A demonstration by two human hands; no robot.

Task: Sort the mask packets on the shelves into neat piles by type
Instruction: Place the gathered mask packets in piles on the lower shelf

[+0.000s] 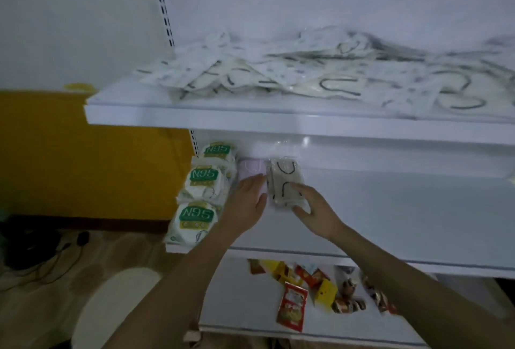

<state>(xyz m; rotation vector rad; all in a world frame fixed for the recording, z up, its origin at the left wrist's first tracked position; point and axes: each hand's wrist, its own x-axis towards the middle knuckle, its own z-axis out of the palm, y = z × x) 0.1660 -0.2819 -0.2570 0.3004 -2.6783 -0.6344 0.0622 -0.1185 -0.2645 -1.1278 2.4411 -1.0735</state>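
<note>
Beside the row of N95 packets (202,178) on the middle shelf (404,223) stood two smaller piles: pink packets (249,167) just right of the row, and clear packets (284,181) with black ear loops right of those, the two piles touching. My left hand (246,199) lay on the pink pile, fingers (256,181) straight and flat, pressing it down so it sat square against the N95 row. My right hand (312,205) cupped the near right corner of the clear packets, fingers over the top and thumb at the near end, gripping them to true their edges, I judged. Above the N95 row, a loose heap of packets (306,75) lay unsorted, so most of the work remained. Below the row lay snack sachets (292,304), no part of this job.
</note>
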